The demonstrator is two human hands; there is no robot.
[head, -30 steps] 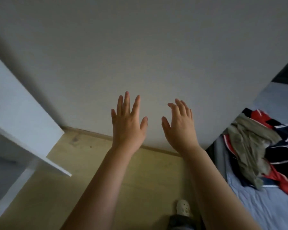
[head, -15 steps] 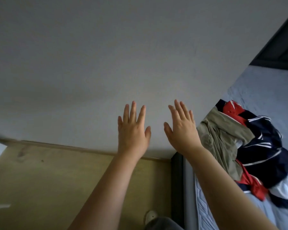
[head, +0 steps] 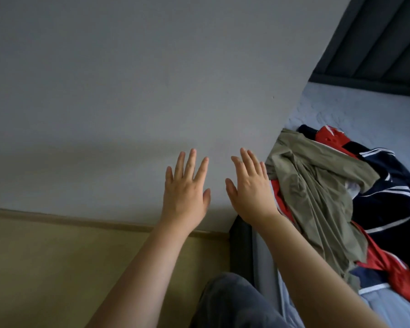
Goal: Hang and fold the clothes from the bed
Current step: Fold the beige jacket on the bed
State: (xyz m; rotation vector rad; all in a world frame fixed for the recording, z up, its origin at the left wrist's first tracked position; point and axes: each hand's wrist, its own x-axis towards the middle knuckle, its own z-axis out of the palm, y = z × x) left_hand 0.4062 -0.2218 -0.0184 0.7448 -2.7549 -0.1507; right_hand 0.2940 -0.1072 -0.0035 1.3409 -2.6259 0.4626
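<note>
The person is holding out the left hand (head: 185, 194) and right hand (head: 251, 191), fingers spread wide and gripping nothing, probably readying to gather the clothes (head: 317, 185) lying heaped along the bed's (head: 365, 114) left edge.

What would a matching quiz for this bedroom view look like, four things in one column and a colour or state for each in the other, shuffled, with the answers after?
Column one:
1. left hand
2. topmost garment
3. floor
4. headboard

Column two:
A. dark grey, panelled
B. open, fingers spread, holding nothing
C. olive green, crumpled
D. yellowish tan

Pairs: 1-B, 2-C, 3-D, 4-A
</note>
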